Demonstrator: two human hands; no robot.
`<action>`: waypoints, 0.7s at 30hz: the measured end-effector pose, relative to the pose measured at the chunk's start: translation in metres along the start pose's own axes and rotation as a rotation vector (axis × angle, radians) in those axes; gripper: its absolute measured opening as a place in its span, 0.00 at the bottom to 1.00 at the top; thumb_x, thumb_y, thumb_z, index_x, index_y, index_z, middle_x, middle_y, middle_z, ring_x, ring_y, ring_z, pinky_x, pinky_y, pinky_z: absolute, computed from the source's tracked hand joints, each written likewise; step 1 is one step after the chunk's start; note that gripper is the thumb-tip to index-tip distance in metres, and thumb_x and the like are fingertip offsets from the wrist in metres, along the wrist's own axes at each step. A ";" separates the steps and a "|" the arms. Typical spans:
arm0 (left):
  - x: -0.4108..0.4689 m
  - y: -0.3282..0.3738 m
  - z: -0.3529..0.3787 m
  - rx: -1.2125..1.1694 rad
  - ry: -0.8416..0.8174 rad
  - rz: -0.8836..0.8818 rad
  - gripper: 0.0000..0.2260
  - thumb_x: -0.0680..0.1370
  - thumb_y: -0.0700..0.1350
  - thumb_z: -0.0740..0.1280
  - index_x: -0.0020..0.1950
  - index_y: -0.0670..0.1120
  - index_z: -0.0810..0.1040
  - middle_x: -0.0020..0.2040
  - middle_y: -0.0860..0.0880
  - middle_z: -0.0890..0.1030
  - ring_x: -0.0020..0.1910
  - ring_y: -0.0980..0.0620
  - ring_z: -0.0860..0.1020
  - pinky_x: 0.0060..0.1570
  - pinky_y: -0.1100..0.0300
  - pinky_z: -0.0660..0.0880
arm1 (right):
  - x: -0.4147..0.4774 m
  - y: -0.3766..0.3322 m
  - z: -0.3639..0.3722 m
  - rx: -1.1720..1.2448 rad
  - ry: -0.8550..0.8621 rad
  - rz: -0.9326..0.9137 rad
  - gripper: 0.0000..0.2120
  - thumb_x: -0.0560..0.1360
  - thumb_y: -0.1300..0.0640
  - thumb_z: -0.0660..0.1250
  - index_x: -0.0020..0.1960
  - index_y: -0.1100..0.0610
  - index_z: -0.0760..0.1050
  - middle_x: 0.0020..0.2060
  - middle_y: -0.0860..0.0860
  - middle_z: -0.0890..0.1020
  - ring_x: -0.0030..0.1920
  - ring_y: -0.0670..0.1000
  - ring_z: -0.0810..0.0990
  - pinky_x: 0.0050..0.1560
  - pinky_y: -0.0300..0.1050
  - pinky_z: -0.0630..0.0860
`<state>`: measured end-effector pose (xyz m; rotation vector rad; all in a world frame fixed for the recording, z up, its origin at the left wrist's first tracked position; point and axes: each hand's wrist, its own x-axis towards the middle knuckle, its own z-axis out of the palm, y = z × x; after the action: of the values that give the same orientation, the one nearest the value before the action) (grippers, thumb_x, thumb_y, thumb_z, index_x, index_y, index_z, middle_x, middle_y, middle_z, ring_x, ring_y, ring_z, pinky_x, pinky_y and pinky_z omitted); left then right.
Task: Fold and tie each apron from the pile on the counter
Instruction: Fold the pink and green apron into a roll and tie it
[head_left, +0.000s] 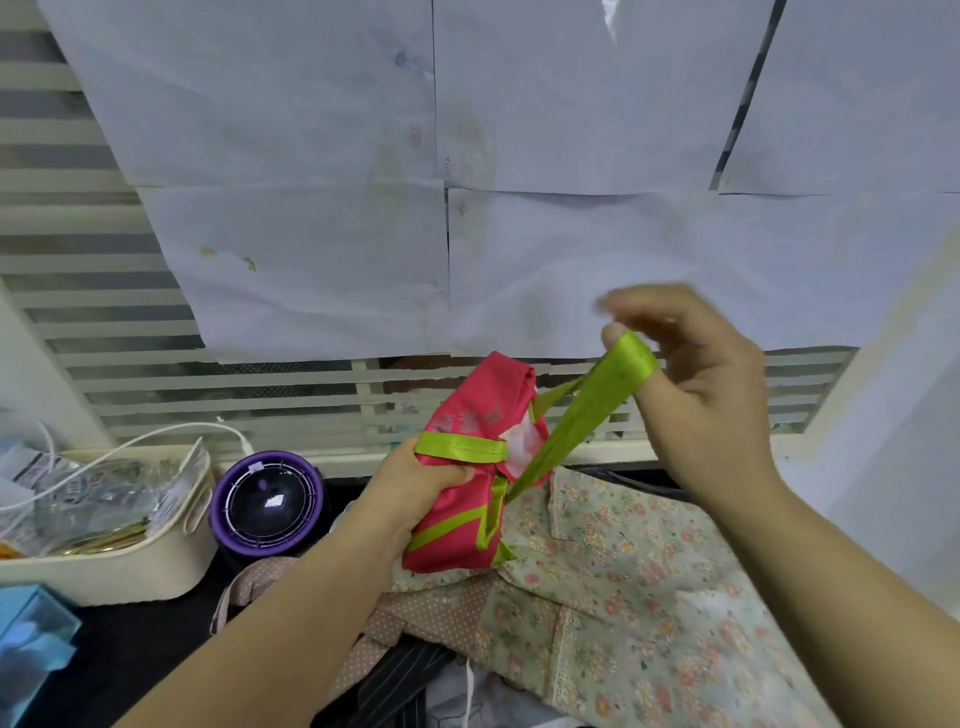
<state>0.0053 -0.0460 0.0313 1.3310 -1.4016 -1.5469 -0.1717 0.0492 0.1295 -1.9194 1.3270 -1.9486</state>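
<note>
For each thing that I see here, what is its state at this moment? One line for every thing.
pink apron, folded into a bundle, held up over the pile
green strap, pulled taut from the bundle to the right hand
left hand, grips the bundle
right hand, holds the strap end
floral apron, unfolded, lying flat
dotted apron, crumpled, untied

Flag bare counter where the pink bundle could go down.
Bare dark counter lies between the cream tray, the blue box and the dotted apron. Right of the purple device it is crowded: floral apron and striped cloth cover the counter.
</note>
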 end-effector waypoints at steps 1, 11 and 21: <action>0.001 0.000 -0.002 -0.019 0.007 -0.008 0.12 0.72 0.31 0.71 0.47 0.48 0.79 0.46 0.42 0.84 0.43 0.44 0.81 0.51 0.50 0.78 | 0.002 -0.006 -0.004 0.008 -0.176 0.052 0.05 0.73 0.53 0.66 0.45 0.43 0.78 0.39 0.47 0.81 0.42 0.46 0.80 0.45 0.39 0.75; -0.001 0.005 -0.008 -0.063 0.107 0.089 0.17 0.71 0.34 0.72 0.57 0.48 0.76 0.50 0.44 0.83 0.47 0.45 0.81 0.48 0.50 0.79 | 0.003 -0.002 -0.012 -0.642 -1.057 0.622 0.35 0.66 0.25 0.54 0.29 0.59 0.68 0.21 0.48 0.67 0.23 0.45 0.66 0.36 0.41 0.72; -0.026 0.032 -0.005 0.659 0.161 0.700 0.17 0.76 0.43 0.68 0.63 0.56 0.73 0.48 0.59 0.79 0.47 0.54 0.77 0.44 0.57 0.74 | 0.003 0.022 -0.007 -0.124 -0.734 0.960 0.21 0.69 0.34 0.64 0.29 0.50 0.69 0.27 0.47 0.58 0.26 0.46 0.58 0.50 0.59 0.79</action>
<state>0.0123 -0.0300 0.0695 1.0739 -2.0683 -0.5218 -0.1892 0.0376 0.1190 -1.3503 1.6416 -0.6446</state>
